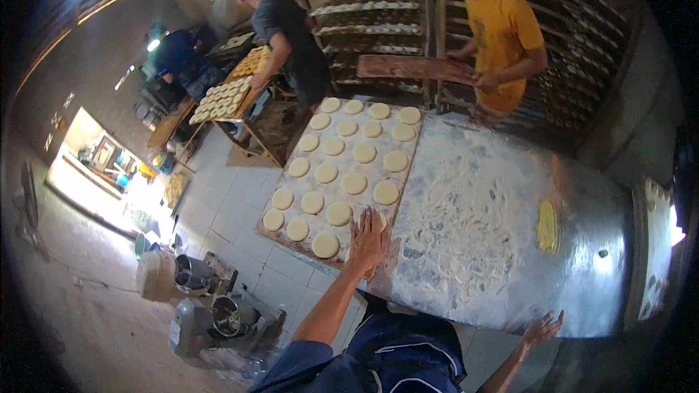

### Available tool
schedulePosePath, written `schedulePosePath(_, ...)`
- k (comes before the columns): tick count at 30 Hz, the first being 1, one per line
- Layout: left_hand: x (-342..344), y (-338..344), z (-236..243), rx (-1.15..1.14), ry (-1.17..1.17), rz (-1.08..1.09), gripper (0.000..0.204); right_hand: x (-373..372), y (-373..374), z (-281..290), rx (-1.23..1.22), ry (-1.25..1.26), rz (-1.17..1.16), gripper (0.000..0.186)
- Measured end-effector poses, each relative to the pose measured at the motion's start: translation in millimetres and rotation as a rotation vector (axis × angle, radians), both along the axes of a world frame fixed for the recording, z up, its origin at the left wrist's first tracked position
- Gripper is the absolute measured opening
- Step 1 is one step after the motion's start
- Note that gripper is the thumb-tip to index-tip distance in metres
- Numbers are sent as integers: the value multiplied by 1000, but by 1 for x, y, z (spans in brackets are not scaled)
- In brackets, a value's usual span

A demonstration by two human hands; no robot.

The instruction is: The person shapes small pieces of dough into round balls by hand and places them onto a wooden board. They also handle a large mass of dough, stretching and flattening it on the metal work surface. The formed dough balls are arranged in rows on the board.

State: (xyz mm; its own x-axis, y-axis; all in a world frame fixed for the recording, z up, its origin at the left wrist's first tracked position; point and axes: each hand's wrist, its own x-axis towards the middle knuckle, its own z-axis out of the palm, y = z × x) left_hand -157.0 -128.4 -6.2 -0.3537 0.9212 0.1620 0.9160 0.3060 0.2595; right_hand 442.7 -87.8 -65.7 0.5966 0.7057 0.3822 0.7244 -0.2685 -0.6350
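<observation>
My left hand (369,239) lies flat with its fingers stretched over a pale dough round (383,222) at the board's near right corner. The palm hides most of that round. Several more flattened dough rounds (338,213) sit in rows on the floured wooden board (291,189). Beside the board spreads a metal worktable (466,204) dusted with flour. My right hand (543,328) is at the table's near edge on the right, its fingers apart and nothing in it. Farther back on the tabletop lies a yellow, smooth-looking strip (547,227) whose kind I cannot make out.
Across the table a person in yellow (506,36) holds a long wooden board (415,68) before tall racks (364,7) of dough. At the back left, a person in dark clothes (291,36) leans over a tray of dough pieces (222,100). Mixing machines (233,315) stand at lower left.
</observation>
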Motion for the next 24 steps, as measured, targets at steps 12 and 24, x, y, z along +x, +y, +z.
schedulePosePath(12,-169,-86,-27,100,95,485,64,51,-3,-33,97,-13,-1,62)
schedulePosePath(24,-253,-112,60,-193,-112,697,57,15,0,18,250,-246,-16,49)
